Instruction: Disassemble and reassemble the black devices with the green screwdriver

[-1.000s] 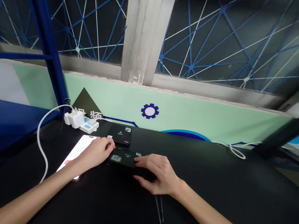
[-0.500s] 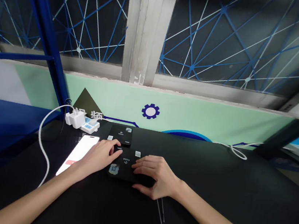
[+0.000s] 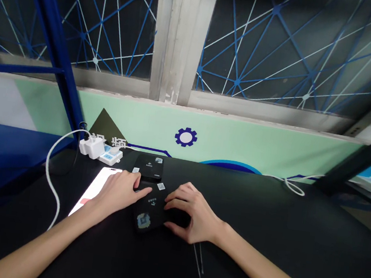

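Right hand (image 3: 194, 216) is clenched around the right edge of a black phone-sized case (image 3: 149, 209) on the black tabletop (image 3: 260, 244), open left hand (image 3: 118, 192) just touching its corner beside a lit smartphone (image 3: 97, 186), second black case (image 3: 148, 167) lying behind, not held

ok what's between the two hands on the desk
in the head view, a flat black rectangular case with a square printed patch lies between the left hand and the right hand, with a small pale label at its far edge
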A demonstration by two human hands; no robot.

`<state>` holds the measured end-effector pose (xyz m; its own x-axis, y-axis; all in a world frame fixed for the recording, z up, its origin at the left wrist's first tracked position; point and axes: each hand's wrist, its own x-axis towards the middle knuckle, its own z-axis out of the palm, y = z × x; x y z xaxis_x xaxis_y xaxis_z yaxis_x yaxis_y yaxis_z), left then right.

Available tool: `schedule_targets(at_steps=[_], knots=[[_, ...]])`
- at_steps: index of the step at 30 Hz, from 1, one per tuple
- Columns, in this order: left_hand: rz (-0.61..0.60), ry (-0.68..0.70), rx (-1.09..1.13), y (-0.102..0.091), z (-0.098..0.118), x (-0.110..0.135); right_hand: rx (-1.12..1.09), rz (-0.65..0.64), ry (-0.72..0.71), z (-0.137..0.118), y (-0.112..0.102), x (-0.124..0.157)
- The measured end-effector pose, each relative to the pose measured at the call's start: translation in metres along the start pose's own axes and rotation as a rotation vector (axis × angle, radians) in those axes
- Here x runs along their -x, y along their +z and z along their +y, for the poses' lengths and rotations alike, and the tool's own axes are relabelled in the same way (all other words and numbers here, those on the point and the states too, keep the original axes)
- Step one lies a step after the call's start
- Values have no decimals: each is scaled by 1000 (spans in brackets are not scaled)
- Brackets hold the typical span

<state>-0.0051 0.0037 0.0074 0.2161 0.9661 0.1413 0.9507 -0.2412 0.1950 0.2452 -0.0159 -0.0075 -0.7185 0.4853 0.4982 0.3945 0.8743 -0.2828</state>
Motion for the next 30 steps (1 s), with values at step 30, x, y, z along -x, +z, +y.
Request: schedule_targets(at_steps=[30], knots=[[-122,203,161,-4,0,4,-9,-68,46,-5,-3,-3]])
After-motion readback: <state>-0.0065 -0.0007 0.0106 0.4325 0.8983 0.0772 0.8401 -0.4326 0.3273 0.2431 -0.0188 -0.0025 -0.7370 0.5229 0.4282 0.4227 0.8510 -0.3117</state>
